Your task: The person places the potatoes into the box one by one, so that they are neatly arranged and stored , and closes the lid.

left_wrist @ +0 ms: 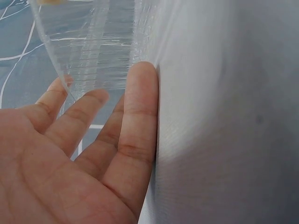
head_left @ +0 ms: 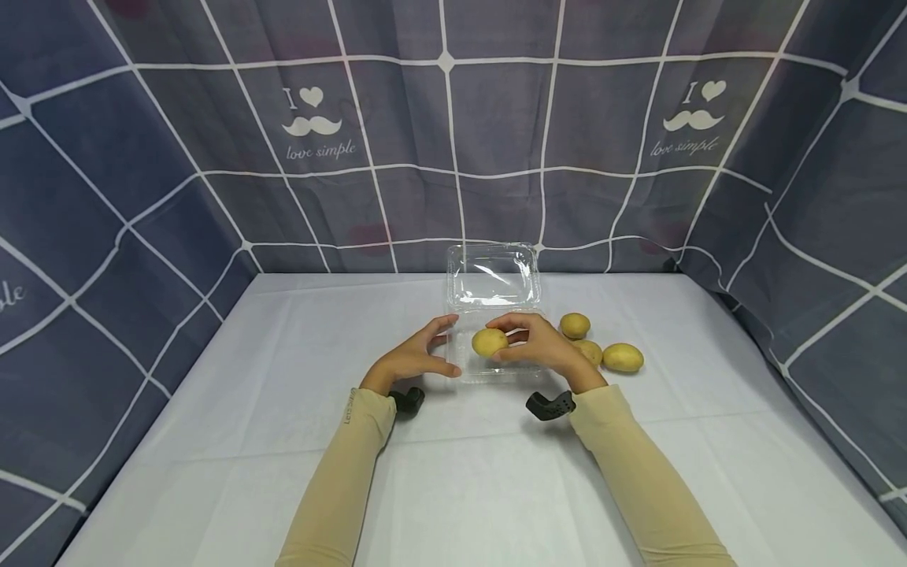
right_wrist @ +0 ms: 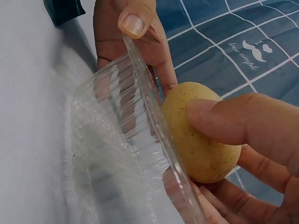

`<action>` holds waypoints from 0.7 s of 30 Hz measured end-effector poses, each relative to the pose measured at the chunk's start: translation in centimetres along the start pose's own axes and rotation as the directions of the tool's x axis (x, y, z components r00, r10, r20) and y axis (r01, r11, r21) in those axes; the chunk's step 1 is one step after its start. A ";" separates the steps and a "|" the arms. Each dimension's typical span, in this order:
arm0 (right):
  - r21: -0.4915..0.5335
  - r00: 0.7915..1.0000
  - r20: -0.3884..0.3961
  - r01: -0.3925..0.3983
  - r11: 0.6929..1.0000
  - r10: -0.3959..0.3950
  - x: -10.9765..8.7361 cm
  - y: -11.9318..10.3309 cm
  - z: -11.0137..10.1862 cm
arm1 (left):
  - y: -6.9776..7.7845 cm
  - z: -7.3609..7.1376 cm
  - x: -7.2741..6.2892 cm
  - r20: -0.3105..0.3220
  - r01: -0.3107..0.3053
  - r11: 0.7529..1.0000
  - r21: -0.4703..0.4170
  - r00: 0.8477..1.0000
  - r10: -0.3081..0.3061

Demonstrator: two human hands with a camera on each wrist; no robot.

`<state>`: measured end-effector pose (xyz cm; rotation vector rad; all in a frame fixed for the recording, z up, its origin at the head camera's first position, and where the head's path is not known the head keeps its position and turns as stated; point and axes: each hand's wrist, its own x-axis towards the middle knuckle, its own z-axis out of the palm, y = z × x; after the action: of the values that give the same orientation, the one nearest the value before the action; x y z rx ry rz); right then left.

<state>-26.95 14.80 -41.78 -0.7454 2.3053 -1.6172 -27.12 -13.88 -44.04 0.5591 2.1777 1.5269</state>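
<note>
In the head view my right hand (head_left: pixel 538 342) holds a yellow potato (head_left: pixel 489 342) over the clear plastic container (head_left: pixel 489 376). The right wrist view has its thumb (right_wrist: pixel 217 120) pressed on the potato (right_wrist: pixel 201 154), just above the container's rim (right_wrist: pixel 159 123). My left hand (head_left: pixel 414 356) is at the container's left side, thumb and fingers spread. Seen from the left wrist, its fingers (left_wrist: pixel 140 112) reach loosely out along the ribbed plastic wall (left_wrist: pixel 100 60). The container's hinged lid (head_left: pixel 492 276) stands raised at the back.
Right of the container, three more potatoes lie on the white-covered table (head_left: pixel 453 488): one behind (head_left: pixel 575 325), one partly hidden by my right hand (head_left: pixel 590 353), one farther right (head_left: pixel 623 357). Grey checked cloth (head_left: pixel 397 118) encloses the back and sides.
</note>
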 end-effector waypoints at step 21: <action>-0.156 0.997 0.074 -0.015 0.988 0.027 1.5 0.9 1.0 | 0.1 0.0 -0.2 0.001 0.006 1.000 -0.013 1.000 -0.006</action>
<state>-28.00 13.39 -42.80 -0.7988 2.3965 -1.3878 -26.97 -13.91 -43.94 0.5486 2.1654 1.5362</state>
